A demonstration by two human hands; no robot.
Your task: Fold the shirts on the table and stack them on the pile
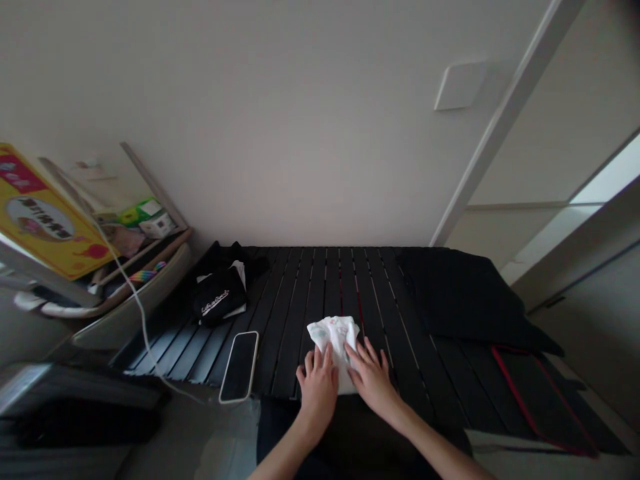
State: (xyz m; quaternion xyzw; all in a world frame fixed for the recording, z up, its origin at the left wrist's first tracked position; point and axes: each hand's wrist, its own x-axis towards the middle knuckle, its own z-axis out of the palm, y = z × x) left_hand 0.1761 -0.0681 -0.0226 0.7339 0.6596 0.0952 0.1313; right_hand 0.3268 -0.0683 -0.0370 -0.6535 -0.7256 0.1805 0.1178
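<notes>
A small white cloth (334,329) with faint coloured marks lies on the black slatted table (310,287) near its front edge. Both hands rest on it from the near side. My left hand (319,381) covers its left edge, fingers stretched out and a little apart. Over the right edge lies my right hand (371,373), its fingers spread flat. The part of the cloth beneath my fingers is hidden. To the left of my left hand, a phone (239,367) with a pale case lies at the table's front edge.
A black pouch (219,298) with white lettering sits at the back left. Dark fabric (465,293) covers the right end, beside a red-edged dark panel (545,397). Left stand a cluttered bin (165,273), a yellow box (50,220) and a white cable (143,320). A wall (310,133) rises behind.
</notes>
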